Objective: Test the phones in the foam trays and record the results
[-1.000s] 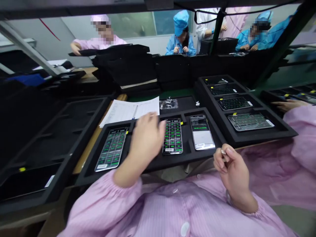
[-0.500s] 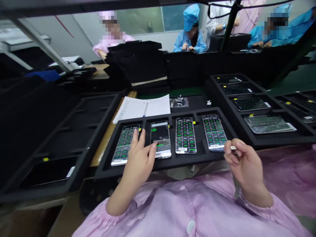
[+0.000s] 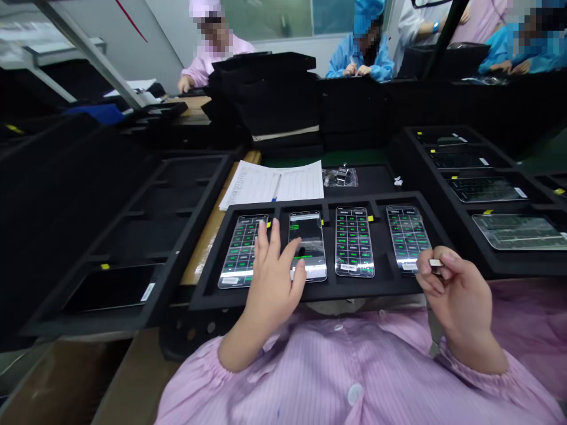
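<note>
A black foam tray [image 3: 354, 289] in front of me holds several lit phones in separate slots. My left hand [image 3: 274, 277] is open, fingers spread, over the second phone [image 3: 315, 236]. Its index finger is at that dark screen, which shows a little green text; whether it touches, I cannot tell. The other fingers reach across the edge of the leftmost phone [image 3: 239, 248]. Green-lettered grids fill the screens of the third phone [image 3: 353, 239] and the rightmost phone [image 3: 406, 230]. Beside the rightmost phone's lower end, my right hand [image 3: 463, 295] pinches a small white piece [image 3: 435, 262].
Behind the tray lie a printed sheet [image 3: 292, 180] with a pen [image 3: 276, 188] and a bagged metal part [image 3: 342, 175]. More phone trays flank it: a left tray [image 3: 150, 313] and a right tray [image 3: 460, 227]. Stacked black trays [image 3: 274, 100] and co-workers are beyond.
The view has turned left, so everything sits further right. My left index finger has shifted up the second phone's screen and the fingers are spread. The right hand still pinches the white piece.
</note>
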Tool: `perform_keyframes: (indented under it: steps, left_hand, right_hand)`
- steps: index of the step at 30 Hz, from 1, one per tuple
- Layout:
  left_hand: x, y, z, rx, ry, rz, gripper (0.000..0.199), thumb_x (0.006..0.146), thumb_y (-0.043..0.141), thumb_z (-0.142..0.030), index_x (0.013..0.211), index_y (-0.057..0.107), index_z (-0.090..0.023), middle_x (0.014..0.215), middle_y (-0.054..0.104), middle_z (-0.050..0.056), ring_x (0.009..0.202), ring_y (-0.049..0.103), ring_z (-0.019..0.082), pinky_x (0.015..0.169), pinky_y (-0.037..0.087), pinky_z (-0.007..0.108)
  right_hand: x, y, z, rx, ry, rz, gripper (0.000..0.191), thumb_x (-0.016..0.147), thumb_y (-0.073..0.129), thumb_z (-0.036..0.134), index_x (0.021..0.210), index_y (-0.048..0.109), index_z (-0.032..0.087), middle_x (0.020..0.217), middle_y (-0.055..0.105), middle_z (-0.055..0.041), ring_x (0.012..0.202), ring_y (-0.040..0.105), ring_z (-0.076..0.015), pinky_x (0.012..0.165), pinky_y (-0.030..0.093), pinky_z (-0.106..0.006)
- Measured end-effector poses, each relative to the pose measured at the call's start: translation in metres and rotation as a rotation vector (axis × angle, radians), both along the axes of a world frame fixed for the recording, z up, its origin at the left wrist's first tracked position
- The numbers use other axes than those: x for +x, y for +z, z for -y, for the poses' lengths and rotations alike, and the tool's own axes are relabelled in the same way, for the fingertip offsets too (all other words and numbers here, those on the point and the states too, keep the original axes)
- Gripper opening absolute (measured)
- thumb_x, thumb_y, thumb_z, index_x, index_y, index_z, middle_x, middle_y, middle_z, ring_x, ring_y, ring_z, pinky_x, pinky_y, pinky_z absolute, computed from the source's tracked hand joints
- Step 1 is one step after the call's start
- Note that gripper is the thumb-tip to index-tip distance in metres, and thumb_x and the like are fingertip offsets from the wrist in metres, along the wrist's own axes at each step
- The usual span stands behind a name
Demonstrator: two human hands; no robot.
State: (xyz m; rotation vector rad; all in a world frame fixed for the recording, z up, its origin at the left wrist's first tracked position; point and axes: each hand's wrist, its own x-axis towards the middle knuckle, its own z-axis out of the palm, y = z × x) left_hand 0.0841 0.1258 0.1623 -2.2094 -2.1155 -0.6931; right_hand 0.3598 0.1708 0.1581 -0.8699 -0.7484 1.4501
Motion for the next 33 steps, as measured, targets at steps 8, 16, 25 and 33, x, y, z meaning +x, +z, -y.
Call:
perform_keyframes:
  steps: [8,16,25,33]
  left_hand:
    - [0.007,-0.001,-0.009,0.034,0.012,-0.104,0.045,0.095,0.041,-0.024,0.133,0.058,-0.006,0.162,0.019,0.026,0.152,0.001,0.043,0.117,0.020,0.070]
    - [0.004,-0.002,-0.001,0.015,-0.024,-0.044,0.041,0.097,0.038,-0.025,0.122,0.067,-0.010,0.162,0.024,0.024,0.152,0.004,0.042,0.117,0.024,0.068]
    - [0.011,-0.002,-0.003,-0.027,-0.090,-0.019,0.043,0.094,0.041,-0.020,0.132,0.059,-0.014,0.166,0.013,0.020,0.153,-0.006,0.040,0.119,0.016,0.068]
    - [-0.009,0.004,-0.005,-0.010,-0.047,-0.006,0.045,0.098,0.040,-0.029,0.141,0.053,-0.022,0.167,0.011,0.012,0.153,-0.001,0.038,0.119,0.015,0.068]
  right_hand:
    - [-0.011,0.002,-0.003,0.015,0.040,0.036,0.033,0.079,0.066,0.026,0.057,0.043,0.018,0.061,0.055,-0.0013,0.042,0.030,-0.0056,0.040,0.022,-0.020]
    - [-0.009,0.003,-0.002,0.025,0.046,0.051,0.032,0.080,0.065,0.027,0.057,0.045,0.018,0.061,0.055,-0.0016,0.042,0.031,-0.0064,0.041,0.022,-0.021]
    - [-0.009,0.003,-0.012,0.035,0.061,0.037,0.032,0.077,0.066,0.027,0.055,0.044,0.019,0.059,0.054,-0.0008,0.041,0.030,-0.0066,0.040,0.020,-0.022]
    - [-0.003,0.000,-0.008,0.069,0.095,0.060,0.034,0.078,0.068,0.031,0.055,0.045,0.020,0.059,0.056,-0.0014,0.042,0.029,-0.0076,0.040,0.018,-0.023]
